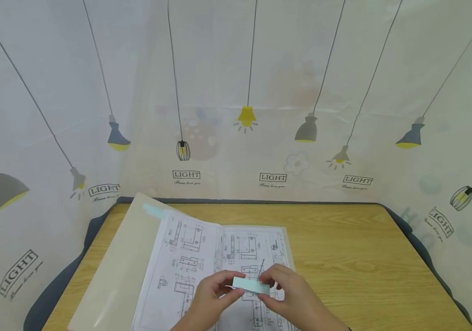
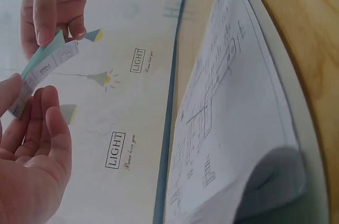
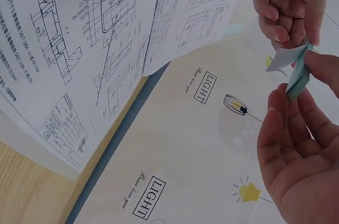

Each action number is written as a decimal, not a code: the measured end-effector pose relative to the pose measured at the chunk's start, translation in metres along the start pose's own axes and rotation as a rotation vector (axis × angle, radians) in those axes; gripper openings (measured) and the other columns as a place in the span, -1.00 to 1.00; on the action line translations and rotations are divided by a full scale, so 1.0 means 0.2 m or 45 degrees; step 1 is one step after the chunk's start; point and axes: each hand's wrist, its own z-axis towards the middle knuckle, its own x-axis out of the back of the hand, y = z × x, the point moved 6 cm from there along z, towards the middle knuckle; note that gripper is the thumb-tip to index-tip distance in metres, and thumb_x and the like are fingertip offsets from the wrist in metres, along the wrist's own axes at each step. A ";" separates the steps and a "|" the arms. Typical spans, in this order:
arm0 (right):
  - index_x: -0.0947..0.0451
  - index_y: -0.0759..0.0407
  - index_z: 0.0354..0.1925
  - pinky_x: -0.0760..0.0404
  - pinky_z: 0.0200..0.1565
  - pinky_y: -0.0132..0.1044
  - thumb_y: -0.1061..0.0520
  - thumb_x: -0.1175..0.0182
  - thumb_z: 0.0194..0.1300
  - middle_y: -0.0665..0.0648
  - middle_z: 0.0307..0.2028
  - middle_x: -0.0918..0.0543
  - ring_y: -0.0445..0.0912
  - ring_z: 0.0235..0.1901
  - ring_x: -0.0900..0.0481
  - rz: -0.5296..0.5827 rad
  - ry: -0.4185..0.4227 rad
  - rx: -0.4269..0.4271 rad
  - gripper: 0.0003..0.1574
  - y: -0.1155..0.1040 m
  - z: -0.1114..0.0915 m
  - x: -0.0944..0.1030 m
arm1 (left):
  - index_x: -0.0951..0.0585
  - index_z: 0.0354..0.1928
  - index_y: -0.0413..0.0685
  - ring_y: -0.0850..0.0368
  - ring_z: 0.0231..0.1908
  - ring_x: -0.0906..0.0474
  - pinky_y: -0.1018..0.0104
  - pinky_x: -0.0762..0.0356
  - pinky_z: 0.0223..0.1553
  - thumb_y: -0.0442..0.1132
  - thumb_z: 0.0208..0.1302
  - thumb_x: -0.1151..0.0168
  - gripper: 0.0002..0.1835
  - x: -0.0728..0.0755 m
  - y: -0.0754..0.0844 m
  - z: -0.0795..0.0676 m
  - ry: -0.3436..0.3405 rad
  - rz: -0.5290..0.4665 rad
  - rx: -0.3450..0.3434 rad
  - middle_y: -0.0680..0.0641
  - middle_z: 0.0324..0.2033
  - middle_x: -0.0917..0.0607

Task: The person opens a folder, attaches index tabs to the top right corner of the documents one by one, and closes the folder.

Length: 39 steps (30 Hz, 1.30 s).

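Note:
In the head view, a small pale green sticky-note pad [image 1: 252, 285] is held up over the open folder of drawings. My left hand [image 1: 215, 294] pinches its left end between thumb and fingers. At its other end, my right hand [image 1: 291, 294] grips it with thumb and fingertips. The left wrist view shows a white printed strip [image 2: 45, 69] along the pad, lettered "deli", with green behind it. In the right wrist view, a pale flap [image 3: 286, 57] stands away from the green part [image 3: 300, 79].
Beneath the hands lies the open folder [image 1: 107, 276] with technical drawing sheets [image 1: 173, 271]. A pale green strip [image 1: 154, 211] shows near its upper left corner. The wooden table [image 1: 343, 248] meets a wall covering [image 1: 227, 82] printed with lamps.

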 end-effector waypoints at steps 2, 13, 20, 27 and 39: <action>-0.56 -0.05 -0.13 -0.58 -0.28 -0.44 0.08 -0.39 0.10 -0.26 -0.26 -0.54 -0.35 -0.33 -0.47 0.023 0.008 0.031 -0.66 0.00 0.00 0.00 | -0.60 0.01 -0.17 0.24 -0.14 -0.63 0.42 -0.59 -0.10 -0.18 0.19 -0.30 -0.63 0.01 -0.01 0.00 0.025 -0.084 0.041 -0.21 -0.08 -0.66; -0.67 0.08 -0.20 -0.47 -0.17 -0.59 0.13 -0.24 0.26 -0.02 -0.16 -0.57 -0.22 -0.25 -0.51 -0.171 0.219 0.447 -0.85 -0.07 -0.02 0.03 | -0.58 0.00 -0.30 0.21 -0.15 -0.65 0.41 -0.59 -0.10 -0.24 0.19 -0.30 -0.63 0.02 -0.02 -0.01 0.075 -0.181 0.085 -0.27 -0.11 -0.67; -0.67 0.00 -0.35 -0.48 -0.10 -0.54 0.17 -0.34 0.14 -0.09 -0.24 -0.59 -0.22 -0.23 -0.51 -0.079 0.296 0.332 -0.93 -0.06 -0.02 0.06 | -0.60 -0.03 -0.29 0.20 -0.16 -0.65 0.39 -0.60 -0.11 -0.26 0.17 -0.31 -0.66 0.01 -0.02 -0.02 0.074 -0.186 0.077 -0.27 -0.12 -0.67; -0.65 -0.11 -0.38 -0.58 -0.18 -0.42 0.18 -0.39 0.08 -0.24 -0.30 -0.61 -0.30 -0.27 -0.54 -0.009 0.255 0.144 -0.83 -0.04 0.00 0.06 | -0.60 -0.02 -0.26 0.21 -0.15 -0.65 0.40 -0.60 -0.11 -0.23 0.16 -0.32 -0.64 0.00 0.00 -0.01 0.032 -0.147 0.053 -0.29 -0.10 -0.65; -0.63 0.00 -0.28 -0.43 -0.17 -0.62 0.23 -0.33 0.14 -0.12 -0.27 -0.59 -0.26 -0.26 -0.47 -0.110 0.205 0.451 -0.84 -0.09 0.02 0.08 | -0.57 -0.02 -0.34 0.21 -0.16 -0.65 0.39 -0.60 -0.11 -0.26 0.19 -0.29 -0.64 -0.01 -0.01 -0.02 -0.024 -0.177 0.068 -0.31 -0.09 -0.65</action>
